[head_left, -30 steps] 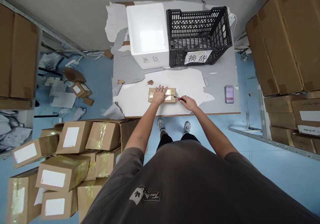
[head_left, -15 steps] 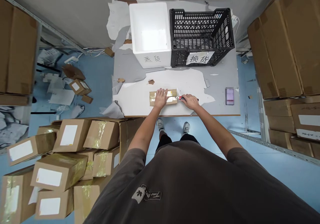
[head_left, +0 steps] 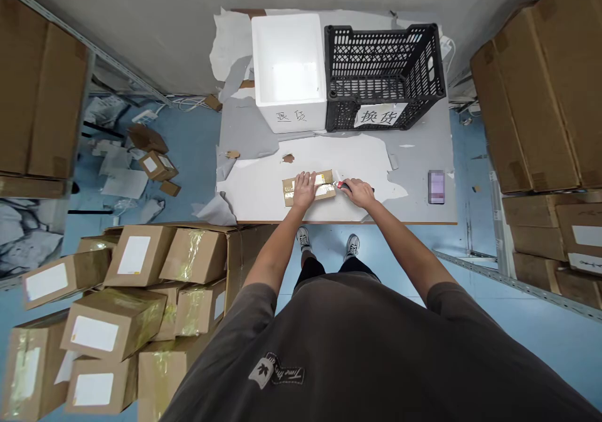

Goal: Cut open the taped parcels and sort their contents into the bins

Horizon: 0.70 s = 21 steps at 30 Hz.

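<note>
A small cardboard box point(head_left: 324, 191) with shiny tape and a white label lies slightly turned on the table near its front edge. Across its left half rests my left hand point(head_left: 305, 190), gripping it from above with the fingertips at the far edge. My right hand point(head_left: 358, 192) is wrapped around a utility knife point(head_left: 344, 185) with a red and black handle. The knife's front end points left and meets the box's right end, along the tape line. Its blade is too small to make out clearly.
A white foam bin point(head_left: 289, 118) and a black plastic crate point(head_left: 385, 89) with a handwritten sign stand at the back. A phone point(head_left: 436, 187) lies right on the paper-covered table point(head_left: 254, 190). Taped boxes point(head_left: 134, 259) pile up at lower left; large cartons point(head_left: 522, 96) fill the right side.
The whole view has shifted slightly. The box has turned a little, its right end swinging away from me. Both hands keep their holds, and the knife stays at the box's right end.
</note>
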### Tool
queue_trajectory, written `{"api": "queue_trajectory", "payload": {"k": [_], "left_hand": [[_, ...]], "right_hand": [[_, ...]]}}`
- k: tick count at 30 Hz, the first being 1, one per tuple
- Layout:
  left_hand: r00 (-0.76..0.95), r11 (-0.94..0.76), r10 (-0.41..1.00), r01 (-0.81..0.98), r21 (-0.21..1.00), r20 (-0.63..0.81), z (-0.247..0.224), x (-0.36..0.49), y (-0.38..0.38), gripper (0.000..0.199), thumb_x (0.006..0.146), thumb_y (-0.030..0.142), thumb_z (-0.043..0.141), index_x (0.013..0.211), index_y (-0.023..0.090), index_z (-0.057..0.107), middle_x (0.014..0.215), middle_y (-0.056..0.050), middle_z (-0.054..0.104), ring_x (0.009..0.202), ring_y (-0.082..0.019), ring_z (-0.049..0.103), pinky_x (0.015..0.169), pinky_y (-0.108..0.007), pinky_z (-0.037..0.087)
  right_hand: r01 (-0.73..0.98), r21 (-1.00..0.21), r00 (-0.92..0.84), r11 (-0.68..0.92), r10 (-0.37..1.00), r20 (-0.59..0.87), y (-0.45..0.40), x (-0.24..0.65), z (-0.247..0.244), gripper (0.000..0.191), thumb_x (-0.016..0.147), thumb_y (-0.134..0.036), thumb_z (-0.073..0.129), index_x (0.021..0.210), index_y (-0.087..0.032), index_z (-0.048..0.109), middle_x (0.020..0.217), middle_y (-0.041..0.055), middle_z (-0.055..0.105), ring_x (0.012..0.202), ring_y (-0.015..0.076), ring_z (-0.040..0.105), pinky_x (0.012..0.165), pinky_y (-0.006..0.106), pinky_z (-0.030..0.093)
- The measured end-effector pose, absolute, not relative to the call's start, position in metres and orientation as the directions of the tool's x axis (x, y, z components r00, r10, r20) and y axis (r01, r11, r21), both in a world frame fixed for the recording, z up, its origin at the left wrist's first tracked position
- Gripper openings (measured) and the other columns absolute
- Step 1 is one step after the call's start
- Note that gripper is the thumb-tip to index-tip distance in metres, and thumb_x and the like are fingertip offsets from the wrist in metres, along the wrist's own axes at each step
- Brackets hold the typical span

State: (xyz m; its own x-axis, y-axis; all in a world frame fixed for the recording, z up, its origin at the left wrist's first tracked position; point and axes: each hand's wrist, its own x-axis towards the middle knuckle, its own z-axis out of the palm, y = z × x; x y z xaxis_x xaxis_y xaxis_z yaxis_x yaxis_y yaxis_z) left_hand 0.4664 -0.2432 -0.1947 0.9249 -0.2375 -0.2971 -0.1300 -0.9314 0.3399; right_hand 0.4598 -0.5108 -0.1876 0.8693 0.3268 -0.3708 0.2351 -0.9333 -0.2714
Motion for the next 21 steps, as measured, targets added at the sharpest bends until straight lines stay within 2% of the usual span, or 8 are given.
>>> {"api": "queue_trajectory", "payload": {"k": [8,14,16,18,21], "left_hand": [[0.928,-0.930,-0.225,-0.113,0.350,-0.298,-0.199,0.466,-0.244,0.077,0.111,0.055,0.052,0.178,0.018,0.040,0.179,-0.023,0.047,0.174,-0.036,0.032,0.143,-0.062,0.018],[0.928,-0.929,-0.234,-0.126,0.347,-0.290,-0.200,0.462,-0.244,0.074,0.113,0.051,0.049,0.179,0.019,0.038,0.178,-0.022,0.048,0.173,-0.035,0.033,0.143,-0.060,0.018],[0.930,-0.931,-0.228,-0.122,0.343,-0.289,-0.198,0.462,-0.243,0.073,0.114,0.051,0.047,0.179,0.020,0.038,0.178,-0.020,0.047,0.173,-0.034,0.033,0.144,-0.058,0.017],[0.932,-0.932,-0.219,-0.113,0.344,-0.288,-0.196,0.462,-0.244,0.072,0.114,0.052,0.047,0.178,0.021,0.039,0.179,-0.020,0.047,0.171,-0.033,0.035,0.144,-0.056,0.017],[0.942,-0.932,-0.196,-0.093,0.350,-0.271,-0.194,0.463,-0.249,0.070,0.113,0.050,0.049,0.177,0.022,0.041,0.177,-0.020,0.049,0.167,-0.036,0.041,0.142,-0.059,0.019]], "right_hand": [[0.253,-0.269,0.867,-0.929,0.341,-0.364,-0.516,0.468,-0.188,0.043,0.119,-0.045,0.046,0.147,-0.021,0.068,0.135,0.0187,0.076,0.124,0.0353,0.065,0.092,0.038,0.046],[0.140,-0.309,0.889,-0.941,0.257,-0.378,-0.534,0.479,-0.191,0.037,0.116,-0.045,0.050,0.141,-0.023,0.068,0.134,0.0171,0.078,0.122,0.0348,0.069,0.092,0.039,0.050],[0.058,-0.370,0.904,-0.927,0.206,-0.375,-0.540,0.477,-0.195,0.035,0.115,-0.046,0.051,0.137,-0.023,0.067,0.131,0.0167,0.079,0.119,0.0344,0.071,0.092,0.039,0.051],[-0.109,-0.469,0.916,-0.876,0.094,-0.389,-0.539,0.468,-0.202,0.036,0.115,-0.049,0.049,0.137,-0.023,0.063,0.124,0.0152,0.081,0.114,0.0327,0.073,0.092,0.038,0.052],[-0.357,-0.629,0.892,-0.691,-0.052,-0.449,-0.515,0.446,-0.215,0.048,0.112,-0.065,0.044,0.136,-0.025,0.055,0.112,0.0094,0.080,0.106,0.0286,0.073,0.089,0.035,0.053]]}}
